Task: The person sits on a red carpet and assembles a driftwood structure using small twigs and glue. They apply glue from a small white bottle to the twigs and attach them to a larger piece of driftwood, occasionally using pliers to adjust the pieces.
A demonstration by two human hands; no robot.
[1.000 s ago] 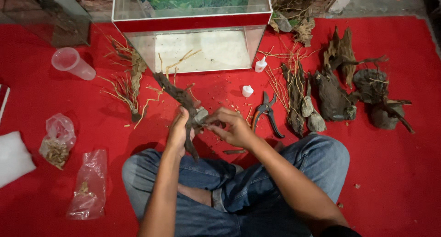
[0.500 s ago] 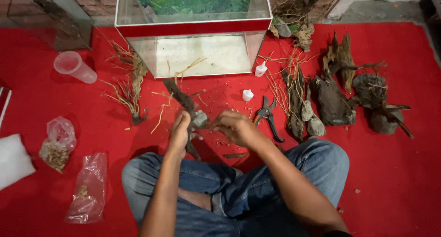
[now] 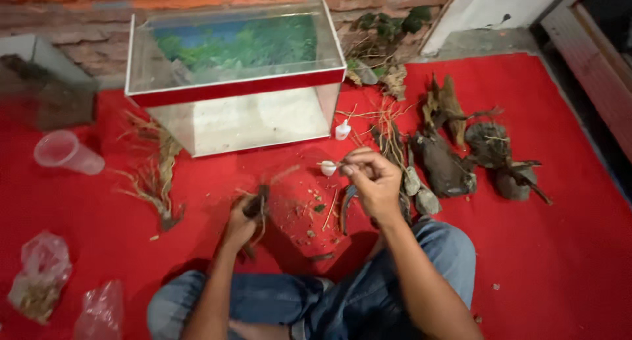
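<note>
Just in front of the glass tank (image 3: 237, 83), our left hand (image 3: 240, 225) is closed around a dark piece of driftwood (image 3: 257, 205) low over the red mat (image 3: 566, 248), while our right hand (image 3: 375, 182) pinches a thin twig (image 3: 329, 163) between fingertips. We judge the twig could snap or slip from so light a pinch, and the wood could twist in the one-handed grip, scattering more debris before the tank.
</note>
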